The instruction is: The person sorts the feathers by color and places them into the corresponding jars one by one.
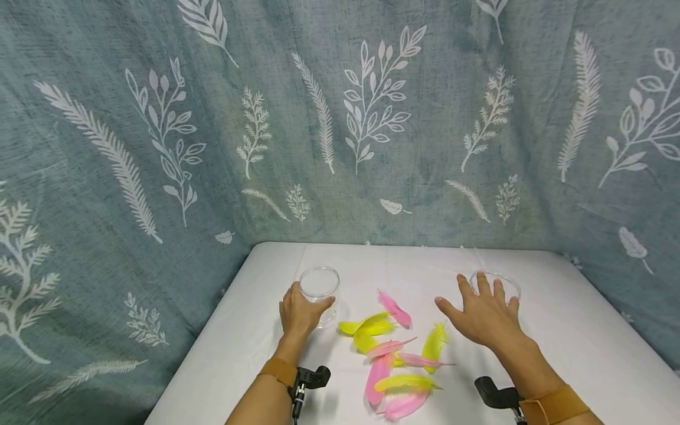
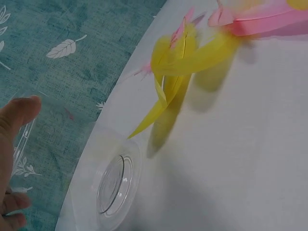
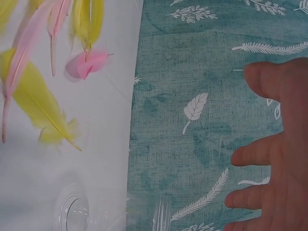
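On the left of the table, my left hand grips a clear plastic cup, thumb on one side and fingers on the other. Its round base appears in the left wrist view. My right hand, fingers straight and spread, hovers in front of a second clear cup and hides part of it. In the right wrist view this cup stands apart from the fingers. Between the hands lie several loose feathers, among them a yellow feather and a pink feather.
A white-covered table carries everything. Teal curtain fabric with white leaf prints hangs behind it and at its sides. Each wrist wears a brown strap with a small black camera.
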{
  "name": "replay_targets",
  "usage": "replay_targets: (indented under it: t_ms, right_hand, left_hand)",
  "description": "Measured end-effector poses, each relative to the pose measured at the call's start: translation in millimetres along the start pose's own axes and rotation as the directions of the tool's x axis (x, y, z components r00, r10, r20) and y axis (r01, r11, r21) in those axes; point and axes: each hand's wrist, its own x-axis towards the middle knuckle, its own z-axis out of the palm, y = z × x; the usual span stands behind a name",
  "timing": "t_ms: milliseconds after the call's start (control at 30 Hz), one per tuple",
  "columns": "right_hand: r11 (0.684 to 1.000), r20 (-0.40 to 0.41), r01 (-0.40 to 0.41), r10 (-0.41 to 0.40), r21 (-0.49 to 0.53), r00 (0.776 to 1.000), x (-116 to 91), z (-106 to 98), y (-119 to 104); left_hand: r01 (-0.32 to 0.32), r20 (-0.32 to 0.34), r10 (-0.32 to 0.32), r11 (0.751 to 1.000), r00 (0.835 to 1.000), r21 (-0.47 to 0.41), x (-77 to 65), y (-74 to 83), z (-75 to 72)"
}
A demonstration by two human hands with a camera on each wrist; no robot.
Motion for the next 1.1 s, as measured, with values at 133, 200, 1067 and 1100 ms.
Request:
replay_targets:
  t_ms: [133,200,1067,1100]
  right_hand:
    - [1.0,-0.011,0.004,-0.004,-0.001,1.0,0,-1,0]
    - [1.0,-0.012,0.004,-0.004,0.002,1.0,-1,-1,0]
    - [1.0,0.017,0.017,-0.017,-0.009,1.0,-6,1,1]
    - [1.0,0.024,0.017,-0.017,-0.007,1.0,-7,1,1]
  left_hand:
    - [-0.023,-0.003,0.023,1.0,1.0,-0.002,-7.5,0.5,-4.4]
    - [-0.034,-0.008,0.034,0.999,0.999,-0.004,-12.3,0.6,-7.5]
    - [-0.079,-0.049,0.078,0.996,0.996,-0.026,-80.2,-5.8,-48.7]
    - [-0.089,-0.056,0.087,0.996,0.995,-0.026,-80.4,-6.0,-48.7]
